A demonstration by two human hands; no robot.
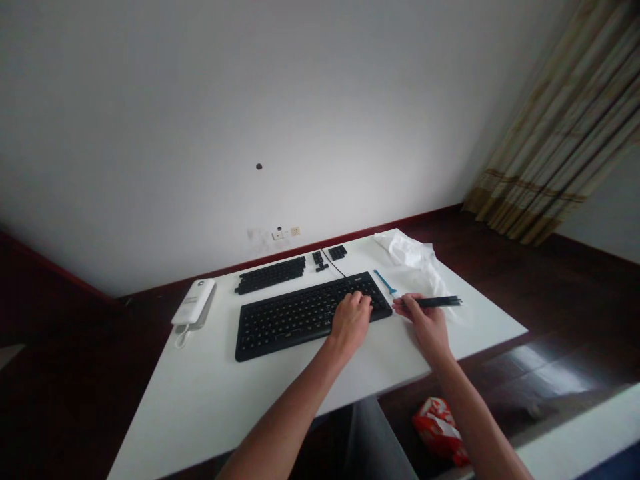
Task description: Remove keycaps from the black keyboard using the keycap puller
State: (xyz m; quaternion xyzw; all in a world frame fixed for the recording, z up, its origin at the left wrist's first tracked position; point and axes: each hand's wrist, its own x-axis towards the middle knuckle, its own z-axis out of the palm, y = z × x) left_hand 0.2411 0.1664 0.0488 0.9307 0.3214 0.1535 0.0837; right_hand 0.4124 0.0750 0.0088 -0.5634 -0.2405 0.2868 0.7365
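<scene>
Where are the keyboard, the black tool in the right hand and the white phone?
keyboard (290,320), head view, on its middle key rows.
black tool (443,301), head view, on the shaft past the fingers.
white phone (194,301), head view, on the handset's middle.

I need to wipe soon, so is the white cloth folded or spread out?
Neither: the white cloth lies crumpled in a heap at the far right corner of the table, behind the right hand holding a black bar.
</scene>
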